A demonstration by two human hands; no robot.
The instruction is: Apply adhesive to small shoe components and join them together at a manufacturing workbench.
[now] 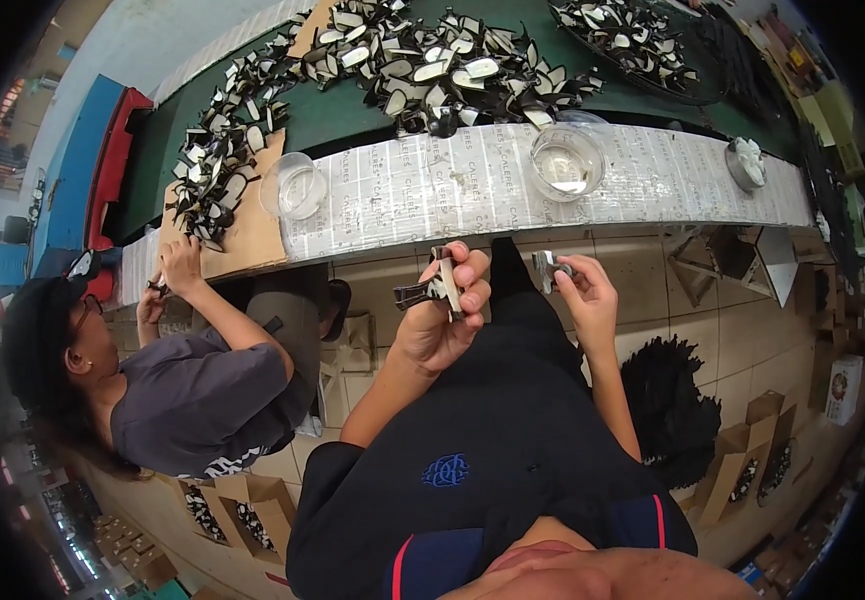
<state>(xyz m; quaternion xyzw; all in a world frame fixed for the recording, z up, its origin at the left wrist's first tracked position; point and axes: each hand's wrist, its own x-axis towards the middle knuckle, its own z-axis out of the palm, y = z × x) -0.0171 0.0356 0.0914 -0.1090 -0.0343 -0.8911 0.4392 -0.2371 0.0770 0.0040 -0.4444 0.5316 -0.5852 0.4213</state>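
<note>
My left hand [437, 335] is raised in front of my body, fingers wrapped round a small black-and-beige shoe part [414, 295]. Black strap-like ends stick out from it to the left. To its right, my right hand [594, 305] pinches a small grey, metallic-looking piece [547, 268] between thumb and fingers; its exact kind does not show. The two pieces are apart, just short of the bench's near edge. Beyond them lies a big heap of similar black parts [432, 70] with pale oval faces.
Along the bench's paper-covered front strip [432, 190] stand a clear plastic tub [302, 190], a clear round container [564, 165] and a small tin with white stuff [745, 165]. At left, a co-worker [207, 385] handles parts over cardboard [257, 235]. Cartons [742, 455] stand on the floor.
</note>
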